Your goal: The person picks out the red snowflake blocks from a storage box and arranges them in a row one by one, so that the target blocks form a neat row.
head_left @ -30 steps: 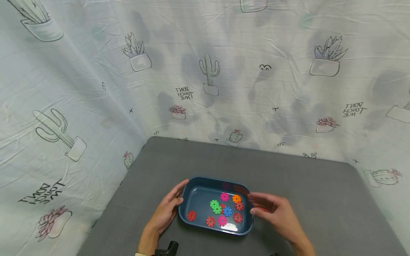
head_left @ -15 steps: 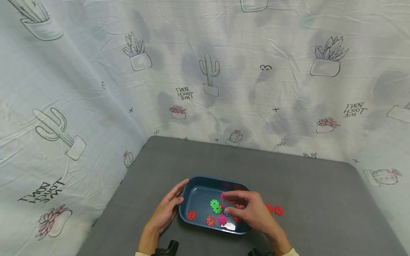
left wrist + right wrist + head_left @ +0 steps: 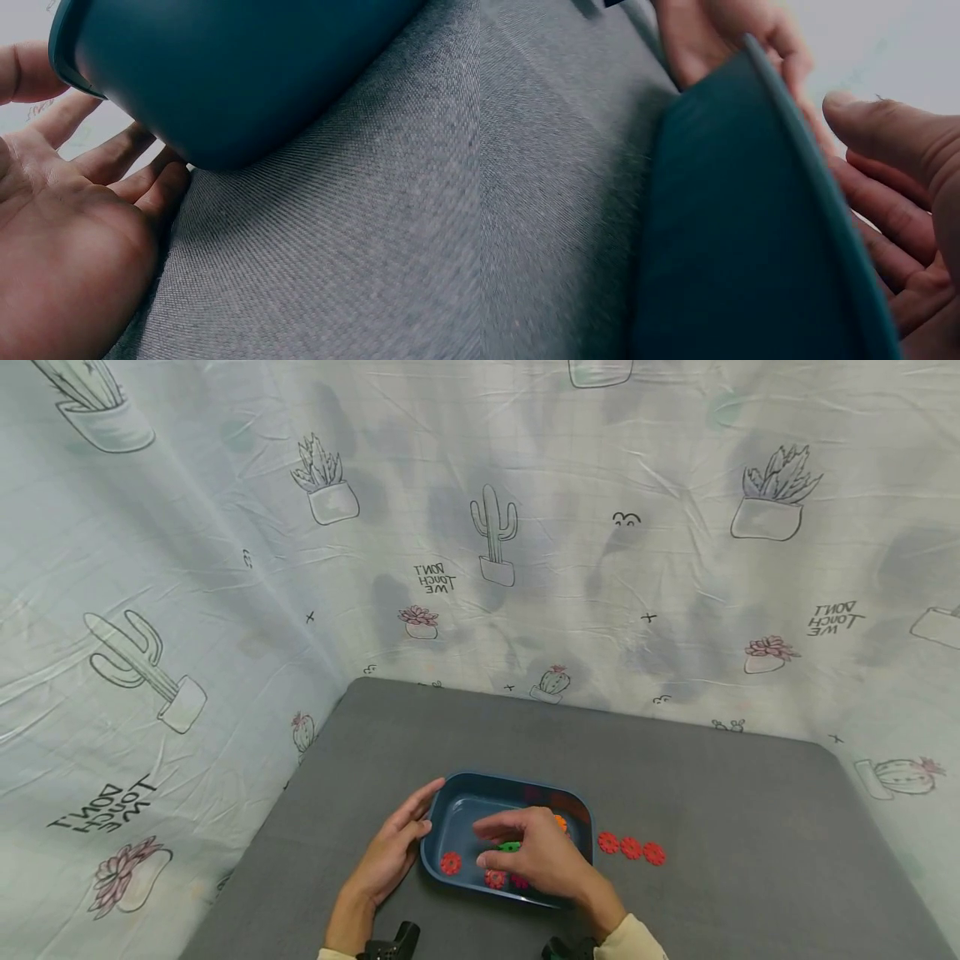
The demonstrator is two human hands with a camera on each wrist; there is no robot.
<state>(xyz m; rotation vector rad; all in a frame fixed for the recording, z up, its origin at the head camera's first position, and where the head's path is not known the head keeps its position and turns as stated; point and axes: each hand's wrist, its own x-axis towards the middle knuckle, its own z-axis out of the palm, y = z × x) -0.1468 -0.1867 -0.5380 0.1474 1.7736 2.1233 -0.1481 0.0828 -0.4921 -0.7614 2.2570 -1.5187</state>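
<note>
A dark blue tray point(image 3: 465, 785) holds several colourful notched plastic discs. Its left end is held by my left hand point(image 3: 386, 852), the thumb at the rim and the fingers against the outer wall, as the left wrist view also shows. Over the middle of the tray hovers my right hand point(image 3: 543, 852), thumb and fingers apart, with nothing seen between them. Just beyond its fingertips is a green disc point(image 3: 510, 846), partly covered. Also visible inside are a red disc point(image 3: 450, 863), another red disc point(image 3: 494, 879) and an orange disc point(image 3: 560, 822). My right hand hides the others.
Three red discs point(image 3: 631, 847) lie in a row on the grey table point(image 3: 720, 810), right of the tray. A white curtain point(image 3: 570, 568) printed with potted cacti hangs behind the table and on its left side.
My right hand has moved left from beside the tray's right end to above its middle, uncovering the red discs on the table. My left hand stays at the tray's left end.
</note>
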